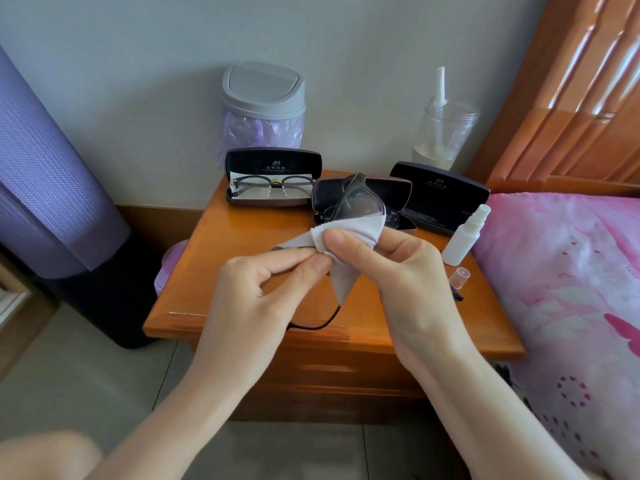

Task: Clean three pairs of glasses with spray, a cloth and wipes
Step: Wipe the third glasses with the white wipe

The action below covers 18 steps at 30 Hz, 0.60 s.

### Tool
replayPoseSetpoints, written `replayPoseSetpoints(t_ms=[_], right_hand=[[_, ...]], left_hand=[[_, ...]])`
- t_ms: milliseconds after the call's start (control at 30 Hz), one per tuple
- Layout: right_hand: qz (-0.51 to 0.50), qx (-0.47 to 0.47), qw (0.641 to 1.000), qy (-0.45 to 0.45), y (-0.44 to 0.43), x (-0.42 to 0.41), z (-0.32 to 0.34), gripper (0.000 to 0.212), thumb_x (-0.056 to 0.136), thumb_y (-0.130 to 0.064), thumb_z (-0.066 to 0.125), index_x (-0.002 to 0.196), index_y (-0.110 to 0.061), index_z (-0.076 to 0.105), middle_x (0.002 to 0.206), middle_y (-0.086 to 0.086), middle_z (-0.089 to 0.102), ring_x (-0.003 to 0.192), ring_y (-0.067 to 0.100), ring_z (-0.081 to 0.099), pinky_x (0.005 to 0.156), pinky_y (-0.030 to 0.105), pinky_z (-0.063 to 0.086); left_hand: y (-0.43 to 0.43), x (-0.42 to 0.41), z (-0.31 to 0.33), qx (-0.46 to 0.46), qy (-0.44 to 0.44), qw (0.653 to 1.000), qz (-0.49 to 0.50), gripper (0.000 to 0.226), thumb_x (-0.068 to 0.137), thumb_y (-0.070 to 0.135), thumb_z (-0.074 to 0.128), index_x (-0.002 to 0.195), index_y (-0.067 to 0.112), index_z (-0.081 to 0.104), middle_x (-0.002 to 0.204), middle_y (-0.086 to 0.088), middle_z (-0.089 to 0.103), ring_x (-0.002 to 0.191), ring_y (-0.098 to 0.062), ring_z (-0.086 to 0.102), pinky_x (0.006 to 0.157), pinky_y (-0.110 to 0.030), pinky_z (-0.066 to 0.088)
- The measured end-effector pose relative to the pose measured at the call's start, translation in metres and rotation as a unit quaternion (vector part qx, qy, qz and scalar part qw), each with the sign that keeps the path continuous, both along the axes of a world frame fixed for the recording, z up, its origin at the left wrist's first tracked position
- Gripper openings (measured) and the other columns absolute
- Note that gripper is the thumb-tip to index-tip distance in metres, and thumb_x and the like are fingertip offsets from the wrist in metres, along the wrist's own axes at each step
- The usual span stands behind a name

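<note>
Glasses (pixel 360 199) with a dark frame are up in front of me over the nightstand (pixel 214 271), one lens folded into the grey cloth (pixel 343 237). In the head view, my right hand (pixel 391 268) pinches the cloth around that lens, thumb on top. My left hand (pixel 263 289) pinches the cloth's other end, fingers curled. I judge this the wiping step. Next calls for gentle rubbing, then the other lens. A second pair (pixel 273 185) lies in its open case (pixel 235 199), and the spray bottle (pixel 464 237) stands uncapped at right.

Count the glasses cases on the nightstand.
3: an open case back left with dark-framed glasses inside, a middle case partly behind the held glasses, a black case right, near the spray bottle. More may be hidden.
</note>
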State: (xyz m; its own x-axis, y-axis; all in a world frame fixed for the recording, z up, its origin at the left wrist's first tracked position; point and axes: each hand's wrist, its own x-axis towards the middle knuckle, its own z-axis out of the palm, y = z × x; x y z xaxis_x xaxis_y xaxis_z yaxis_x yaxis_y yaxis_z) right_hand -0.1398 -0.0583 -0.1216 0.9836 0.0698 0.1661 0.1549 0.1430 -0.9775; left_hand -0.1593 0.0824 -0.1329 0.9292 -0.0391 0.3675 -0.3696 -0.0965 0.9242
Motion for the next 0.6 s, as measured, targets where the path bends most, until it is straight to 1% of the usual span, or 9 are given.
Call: replayPoseSetpoints(t_ms=[67,200,333,467,600], right_hand=[[-0.001,0.007,1.0,0.0,0.0,0.001,0.001,0.022,0.076,-0.018,0.068,0.091,-0.004,0.074,0.082,0.0,0.075,0.079,0.006,0.069,0.071,0.012,0.049],[-0.02,0.046,0.999,0.017,-0.003,0.008,0.006,0.028,0.073,-0.026,0.069,0.093,-0.006,0.074,0.086,0.003,0.074,0.086,0.015,0.068,0.081,0.025,0.052],[-0.056,0.062,0.996,0.026,-0.008,0.012,0.009,0.029,0.075,-0.03,0.068,0.093,-0.008,0.074,0.087,0.002,0.072,0.087,0.016,0.066,0.079,0.026,0.05],[-0.073,0.062,0.995,0.025,-0.009,0.011,0.006,0.035,0.077,-0.033,0.065,0.097,-0.006,0.073,0.085,0.0,0.072,0.086,0.01,0.065,0.08,0.024,0.048],[-0.076,0.051,0.996,0.002,-0.011,0.009,0.003,0.03,0.082,-0.033,0.06,0.088,-0.006,0.073,0.087,0.001,0.072,0.091,0.014,0.065,0.091,0.03,0.049]], left_hand=[[0.0,0.0,0.0,0.007,0.002,1.0,-0.006,0.017,0.083,0.029,0.059,0.095,0.033,0.071,0.091,0.025,0.072,0.095,0.007,0.065,0.078,-0.005,0.045],[-0.002,-0.001,-0.003,0.011,0.008,1.0,-0.013,0.015,0.086,0.031,0.063,0.095,0.027,0.074,0.091,0.021,0.074,0.095,0.005,0.066,0.079,-0.007,0.046],[-0.006,-0.003,-0.002,0.025,0.002,1.0,-0.012,0.014,0.083,0.03,0.059,0.086,0.035,0.072,0.089,0.025,0.073,0.094,0.007,0.065,0.081,-0.006,0.045],[-0.007,-0.003,-0.002,0.025,0.0,1.0,-0.01,0.014,0.084,0.029,0.06,0.087,0.035,0.072,0.09,0.024,0.073,0.094,0.007,0.065,0.08,-0.005,0.045],[-0.009,-0.004,0.0,-0.005,0.01,1.0,0.008,0.014,0.081,0.029,0.059,0.084,0.035,0.072,0.085,0.025,0.073,0.09,0.009,0.065,0.077,-0.003,0.043]])
